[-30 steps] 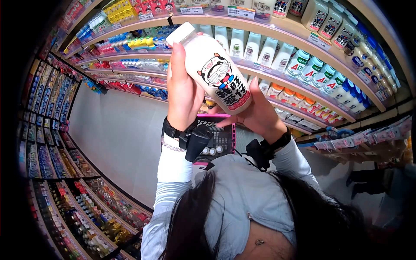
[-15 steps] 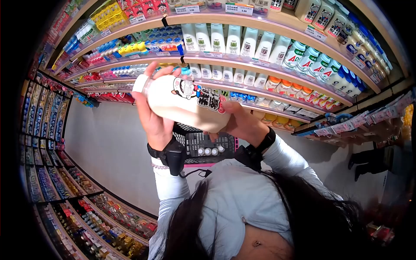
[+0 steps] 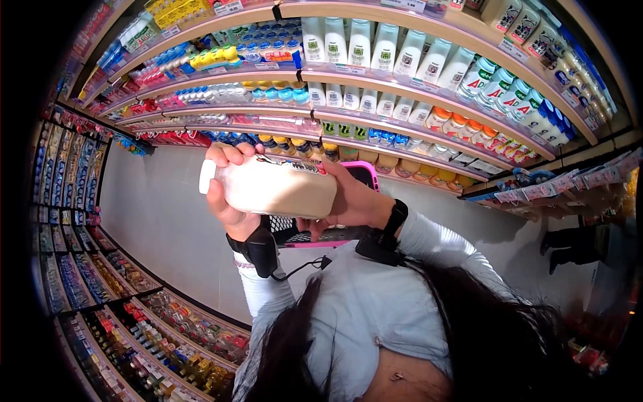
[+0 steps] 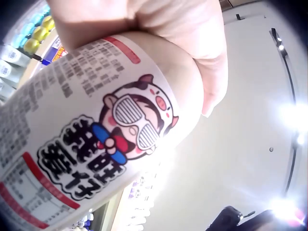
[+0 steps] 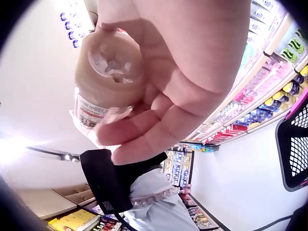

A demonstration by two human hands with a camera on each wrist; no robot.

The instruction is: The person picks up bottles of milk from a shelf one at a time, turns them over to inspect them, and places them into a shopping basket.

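A large plastic bottle of milky drink (image 3: 278, 191) with a white cap lies on its side between both hands, held up before the body. My left hand (image 3: 231, 191) grips its neck end, thumb on the near side and fingers over the top. At the base end my right hand (image 3: 358, 197) holds it, fingers curled round underneath. The left wrist view shows the cartoon label (image 4: 127, 122), with a face in slatted glasses and large black characters. In the right wrist view the bottle's bottom (image 5: 113, 60) faces the camera, with the right fingers (image 5: 149, 125) around it.
A black basket with a pink rim (image 3: 365, 171) is below the hands, partly hidden by them. Shelves (image 3: 429, 87) of bottled drinks curve across ahead. More stocked shelves (image 3: 74, 194) line the left. Someone's dark-clothed legs (image 3: 569, 244) show at right.
The bottle has gone from tilted upright, label facing me, to lying sideways and lower, label rolled away toward the top. The left hand has shifted down and left with the cap end.
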